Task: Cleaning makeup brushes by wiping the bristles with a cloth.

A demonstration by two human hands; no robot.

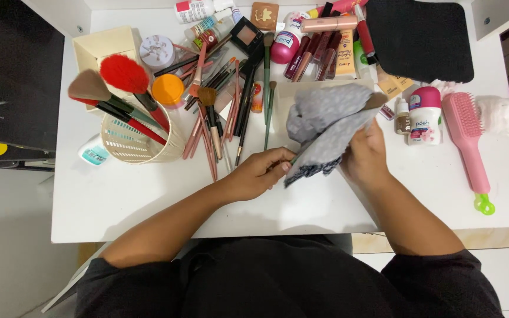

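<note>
Two hands over the white surface (119,206), both busy w/ one grey cloth (325,126) and a thin brush handle (293,158). Left hand (260,172) pinched shut on the dark handle end, fingers (278,168) curled round it, just left of the cloth's lower edge. Right hand (365,154) clenched on the cloth, bunching it round what looks like the brush's upper part; a tan tip (377,100) pokes out above the right fingers. Cloth held slightly above the surface, betw. both hands, near centre.

Probably soft, limp, light: drapes and folds freely, so best gripped in a bunch, not by an edge. Handle prob. stiff, slim, smooth, maybe slippery; best pinched near the end, as here. Bristles likely delicate, hidden in the folds.

Left of the left fingers: loose brushes (213,126) fanned out, cream slotted cup (142,144) w/ big red brush (126,73) and brown one (89,86). Right of the right fingers: pink-white bottle (424,115), pink hairbrush (468,141). Beyond: black pouch (419,38), lip tubes (316,53).
</note>
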